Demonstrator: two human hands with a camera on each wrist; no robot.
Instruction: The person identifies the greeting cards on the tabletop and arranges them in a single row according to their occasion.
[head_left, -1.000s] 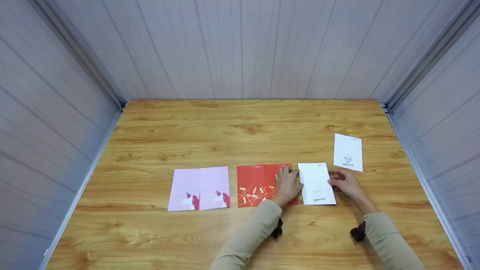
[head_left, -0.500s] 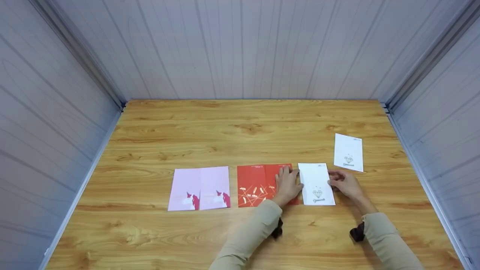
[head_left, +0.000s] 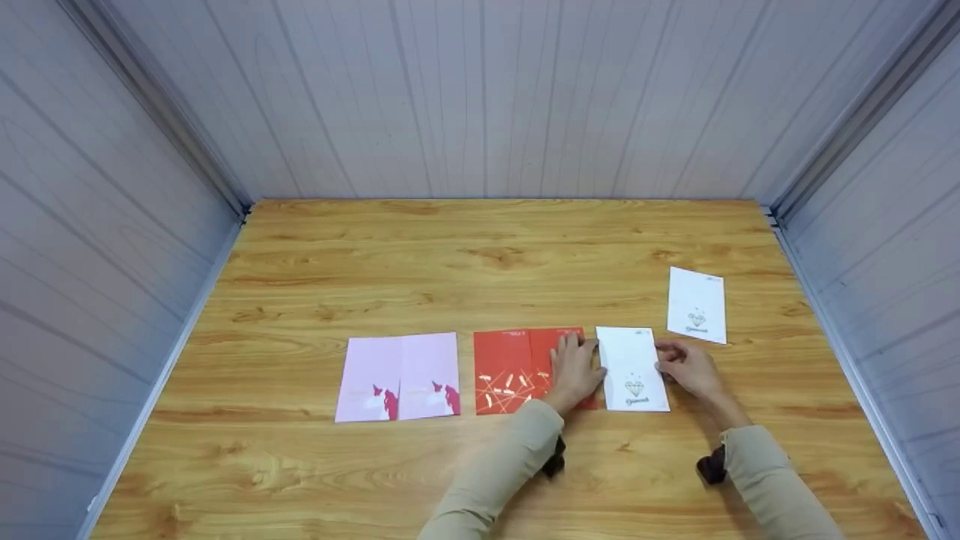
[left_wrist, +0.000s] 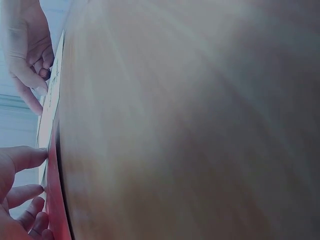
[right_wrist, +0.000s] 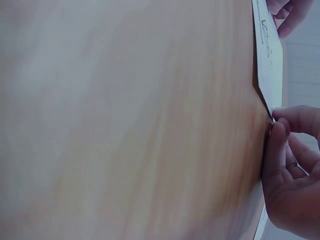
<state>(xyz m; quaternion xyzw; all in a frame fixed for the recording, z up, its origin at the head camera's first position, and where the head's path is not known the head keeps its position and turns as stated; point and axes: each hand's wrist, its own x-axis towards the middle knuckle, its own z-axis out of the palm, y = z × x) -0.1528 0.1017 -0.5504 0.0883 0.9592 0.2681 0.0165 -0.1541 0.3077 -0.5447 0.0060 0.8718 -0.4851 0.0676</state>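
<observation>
A white envelope with a diamond print point(head_left: 634, 367) lies between the two hands in the head view. My right hand point(head_left: 694, 367) pinches its right edge between thumb and finger, plainly seen on the envelope point(right_wrist: 270, 65) in the right wrist view. My left hand point(head_left: 576, 373) rests its fingers on the right one of two side-by-side red envelopes point(head_left: 502, 356), partly covering it. The left thumb reaches the white envelope's left edge. In the left wrist view, the left hand point(left_wrist: 17, 185) has its fingers extended along the red and white edges.
A second white envelope point(head_left: 696, 304) lies slightly turned, behind the right hand. Two pink unicorn envelopes point(head_left: 430, 367) lie side by side at the left. Pale panel walls point(head_left: 480, 97) enclose the wooden table point(head_left: 375, 262) at the back and sides.
The held white envelope has shifted very slightly at its lower right corner, and its diamond print shows more clearly. The right hand has moved a touch; the left hand stays put.
</observation>
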